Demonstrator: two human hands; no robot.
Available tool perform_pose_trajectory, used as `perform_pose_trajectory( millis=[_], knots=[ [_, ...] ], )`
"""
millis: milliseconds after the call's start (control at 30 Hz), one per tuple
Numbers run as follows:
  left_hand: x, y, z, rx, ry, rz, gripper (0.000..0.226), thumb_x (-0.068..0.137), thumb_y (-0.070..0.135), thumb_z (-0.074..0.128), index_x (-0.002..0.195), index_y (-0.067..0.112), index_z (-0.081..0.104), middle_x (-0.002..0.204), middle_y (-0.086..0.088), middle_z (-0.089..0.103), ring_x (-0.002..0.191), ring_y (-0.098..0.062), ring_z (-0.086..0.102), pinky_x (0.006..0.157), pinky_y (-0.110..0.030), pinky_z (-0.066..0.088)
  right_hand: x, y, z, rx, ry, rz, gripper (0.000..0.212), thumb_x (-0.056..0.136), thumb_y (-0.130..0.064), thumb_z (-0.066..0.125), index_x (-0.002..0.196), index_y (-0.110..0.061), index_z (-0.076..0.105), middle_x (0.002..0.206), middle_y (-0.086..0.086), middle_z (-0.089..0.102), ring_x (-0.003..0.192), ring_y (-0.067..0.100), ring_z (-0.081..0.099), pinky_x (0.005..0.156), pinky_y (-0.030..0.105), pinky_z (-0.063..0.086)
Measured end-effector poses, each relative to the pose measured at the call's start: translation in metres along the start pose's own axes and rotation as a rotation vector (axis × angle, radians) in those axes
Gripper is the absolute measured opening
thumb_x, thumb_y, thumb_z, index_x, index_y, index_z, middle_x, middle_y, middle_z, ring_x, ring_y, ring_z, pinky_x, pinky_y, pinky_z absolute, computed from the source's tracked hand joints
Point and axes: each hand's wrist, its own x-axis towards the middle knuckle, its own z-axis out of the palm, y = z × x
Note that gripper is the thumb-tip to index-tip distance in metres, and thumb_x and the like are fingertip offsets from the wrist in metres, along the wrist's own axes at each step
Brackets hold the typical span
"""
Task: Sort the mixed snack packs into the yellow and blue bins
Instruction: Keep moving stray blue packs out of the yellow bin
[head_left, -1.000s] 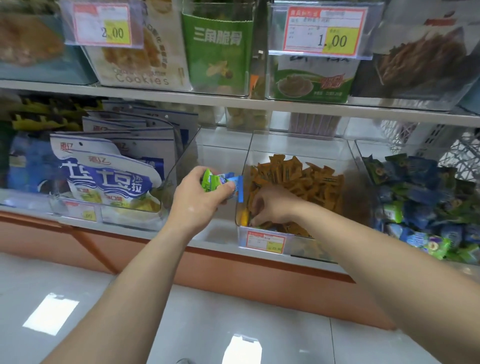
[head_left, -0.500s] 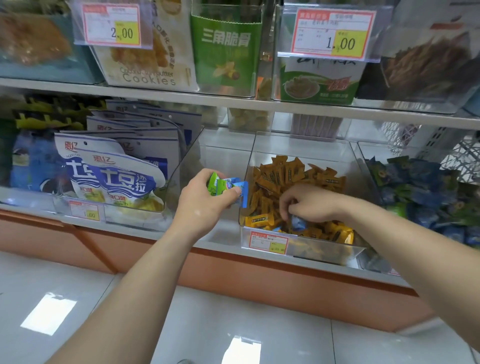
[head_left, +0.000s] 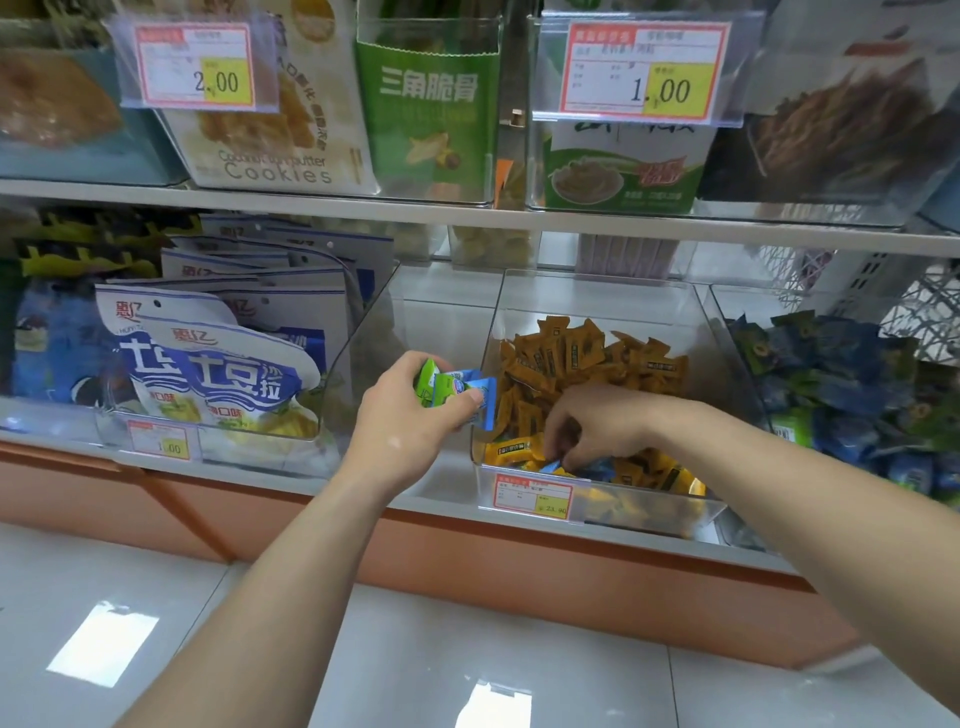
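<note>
Shop shelving behind: white shelf boards (head_left: 311, 200) over an orange base (head_left: 519, 561), glossy pale floor tiles (head_left: 467, 649) below

On the lower shelf, in the middle, a clear plastic bin (head_left: 597, 301) heaped with small yellow-orange snack packs (head_left: 571, 353), a red-edged price label (head_left: 532, 496) on its front lip

Just to its right, a second clear plastic bin (head_left: 748, 304) full of small blue and green snack packs (head_left: 841, 374)

To the left, large white and blue pouches (head_left: 208, 374) standing upright in another clear holder

On the higher shelf, a cookie box (head_left: 275, 156) and a green packet (head_left: 431, 114) beside hanging price tags (head_left: 197, 67)

Left hand (head_left: 405, 421) raised just left of the middle bin, outside its wall; grips a bunch of green and blue foil packs (head_left: 452, 389), fingers curled tight around them, thumb on top

Right hand (head_left: 597, 421) down inside the front of the middle bin, fingers bent; pinches at the tips a stray small blue pack (head_left: 553, 465) lying among the yellow-orange ones near the front lip

Both forearms bare, reaching in from the lower edge
</note>
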Motion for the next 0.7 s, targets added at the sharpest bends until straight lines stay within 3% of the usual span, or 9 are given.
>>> perform_pose_trajectory(
  millis=[200,400,533,700],
  knots=[
    [0.001,-0.001,-0.002,0.000,0.011,0.000,0.027,0.082,0.035,0.079,0.099,0.026,0.059,0.086,0.007,0.068,0.070,0.001,0.066,0.052,-0.013,0.048,0.000,0.000,0.001,0.004,0.053,-0.012,0.009,0.090,-0.026,0.072,0.086,-0.033,0.068,0.083,-0.018,0.063,0.078,0.001,0.058,0.066,0.016,0.043],
    [-0.003,0.012,-0.001,-0.066,0.045,-0.001,0.026,0.081,0.035,0.079,0.098,0.025,0.062,0.081,0.008,0.070,0.068,-0.004,0.069,0.054,-0.019,0.052,-0.040,-0.003,-0.022,0.138,0.356,-0.028,0.013,0.091,-0.027,0.070,0.087,-0.036,0.062,0.091,-0.016,0.063,0.084,0.002,0.058,0.070,0.019,0.043],
    [-0.013,0.033,0.017,-0.119,0.012,-0.002,0.024,0.080,0.034,0.080,0.096,0.026,0.065,0.082,0.005,0.072,0.072,-0.010,0.069,0.061,-0.027,0.056,-0.090,0.005,-0.024,0.258,0.569,-0.005,0.011,0.091,-0.028,0.070,0.083,-0.032,0.063,0.085,-0.015,0.066,0.078,0.006,0.061,0.067,0.025,0.045],
    [-0.035,0.065,0.065,-0.308,-0.130,-0.089,0.025,0.083,0.029,0.079,0.101,0.019,0.066,0.087,-0.005,0.075,0.077,-0.019,0.072,0.062,-0.037,0.058,-0.150,0.023,-0.006,0.443,0.716,0.020,0.018,0.091,-0.025,0.070,0.076,-0.033,0.063,0.071,-0.020,0.062,0.065,-0.001,0.055,0.062,0.020,0.042]
  ],
)
